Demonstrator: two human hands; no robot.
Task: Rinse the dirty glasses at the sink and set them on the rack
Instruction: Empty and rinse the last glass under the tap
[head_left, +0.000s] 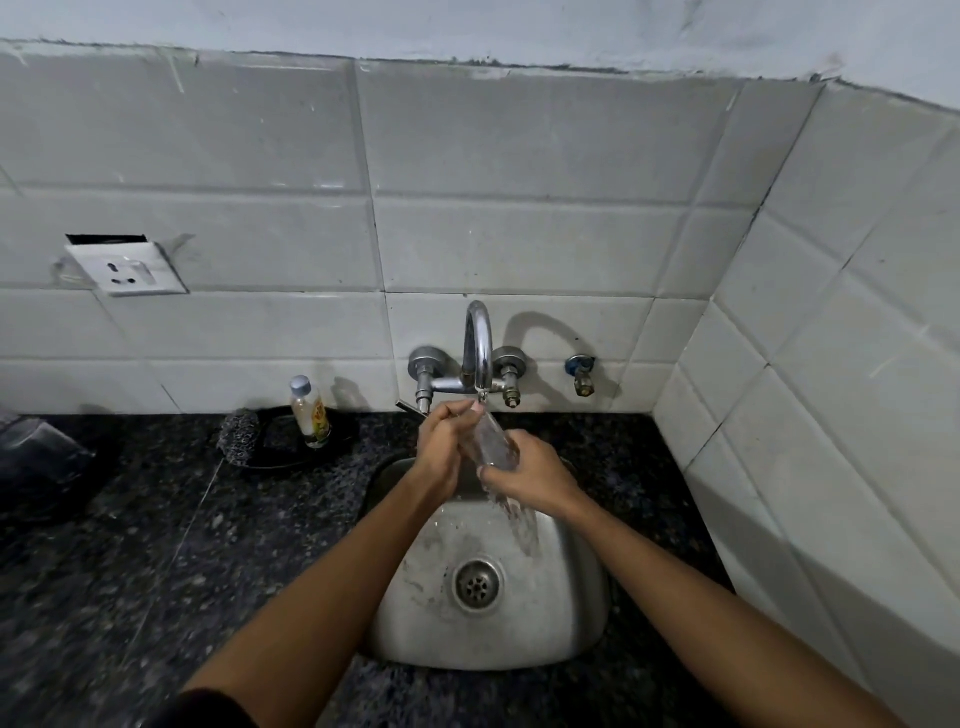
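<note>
A clear drinking glass (492, 440) is tilted under the chrome tap (479, 347), its upper end near the spout. My left hand (442, 451) wraps the glass's upper part from the left. My right hand (530, 475) grips its lower end. Water runs off the glass and falls past my right hand into the steel sink (566, 618). The sink's drain (477, 583) is uncovered. No rack is in view.
On the dark granite counter (130, 561), left of the tap, a small bottle (310, 420) stands on a black tray beside a scrubber (239, 437). A clear container (36, 457) sits at the far left. A wall socket (127, 269) is on the tiles. A tiled wall closes the right side.
</note>
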